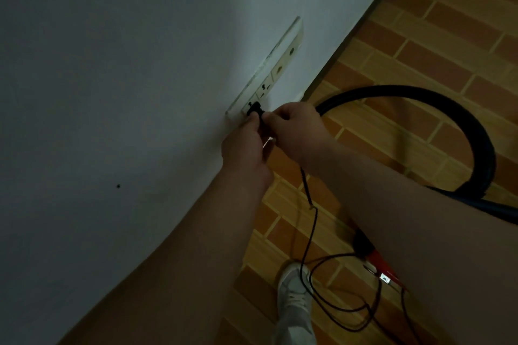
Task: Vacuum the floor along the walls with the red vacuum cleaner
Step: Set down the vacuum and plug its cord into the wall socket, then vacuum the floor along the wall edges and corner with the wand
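A black plug (254, 111) sits at the lowest socket of a white wall outlet strip (270, 75). My left hand (246, 143) pinches the plug from below. My right hand (297, 129) grips the black power cord (308, 204) just behind the plug, and a thick black vacuum hose (462, 126) runs under that hand and loops over the floor to the right. A small part of the red vacuum cleaner (378, 263) shows low on the right, mostly hidden by my right forearm. The cord hangs down and coils loosely on the floor.
The white wall (112, 92) fills the left half and meets the brick-patterned floor (420, 36) along a diagonal edge. My foot in a pale sneaker (294, 291) stands on the floor beside the cord loops (344, 308).
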`<act>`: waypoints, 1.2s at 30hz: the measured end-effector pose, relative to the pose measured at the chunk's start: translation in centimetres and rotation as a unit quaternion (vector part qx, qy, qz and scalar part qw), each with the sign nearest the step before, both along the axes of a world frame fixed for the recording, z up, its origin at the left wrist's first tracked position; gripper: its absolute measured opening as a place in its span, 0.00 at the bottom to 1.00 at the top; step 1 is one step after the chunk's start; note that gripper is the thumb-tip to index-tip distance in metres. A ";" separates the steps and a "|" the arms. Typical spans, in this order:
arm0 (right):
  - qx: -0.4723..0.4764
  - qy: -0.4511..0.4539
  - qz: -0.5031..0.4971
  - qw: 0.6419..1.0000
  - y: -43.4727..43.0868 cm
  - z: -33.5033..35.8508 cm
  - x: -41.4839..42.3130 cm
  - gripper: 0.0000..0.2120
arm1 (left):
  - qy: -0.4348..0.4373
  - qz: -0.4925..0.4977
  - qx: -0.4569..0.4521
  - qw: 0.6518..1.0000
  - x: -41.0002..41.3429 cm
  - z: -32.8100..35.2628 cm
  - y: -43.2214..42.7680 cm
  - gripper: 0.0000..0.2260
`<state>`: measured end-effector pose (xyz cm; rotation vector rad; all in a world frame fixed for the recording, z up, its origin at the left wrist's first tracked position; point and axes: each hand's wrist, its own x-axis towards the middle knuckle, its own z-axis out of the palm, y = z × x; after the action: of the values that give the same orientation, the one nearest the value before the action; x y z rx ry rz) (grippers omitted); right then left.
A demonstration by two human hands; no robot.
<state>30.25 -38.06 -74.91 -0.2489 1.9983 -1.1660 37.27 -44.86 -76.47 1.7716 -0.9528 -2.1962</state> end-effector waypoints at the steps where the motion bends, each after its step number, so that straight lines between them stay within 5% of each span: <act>1: 0.002 -0.003 -0.008 1.000 -0.2 -0.1 -0.1 0.12 | 0.000 0.000 0.001 1.000 0.0 0.1 0.0 0.13; 10: 0.000 0.030 0.012 0.999 1.1 -0.5 -0.7 0.14 | 0.005 0.046 -0.003 0.999 -0.9 -0.1 0.3 0.11; 15: 0.036 0.043 -0.149 0.987 10.0 -2.0 2.1 0.15 | 0.031 0.028 -0.042 0.998 0.2 0.2 1.8 0.11; 19: 0.180 0.019 -0.252 0.951 22.5 -4.8 6.2 0.13 | -0.097 0.034 -0.144 0.984 3.2 -0.2 6.6 0.11; 23: 0.284 -0.046 -0.324 0.901 32.0 -7.0 8.7 0.17 | -0.149 -0.094 -0.301 0.937 5.7 -0.9 14.5 0.07; 26: 0.298 -0.064 -0.348 0.886 35.5 -8.3 8.3 0.23 | -0.095 -0.269 -0.239 0.928 6.8 -3.5 20.4 0.07; 30: 0.263 -0.108 -0.356 0.890 36.8 -10.3 5.8 0.27 | -0.050 -0.502 -0.189 0.843 7.9 -8.0 26.0 0.07; 36: 0.217 -0.160 -0.335 0.903 37.9 -12.1 3.8 0.24 | -0.061 -0.636 -0.198 0.744 8.2 -10.9 29.6 0.14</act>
<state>34.07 -0.13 -86.98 0.8682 2.0227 -1.0158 45.43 -15.29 -87.32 1.0580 -3.0288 -1.9790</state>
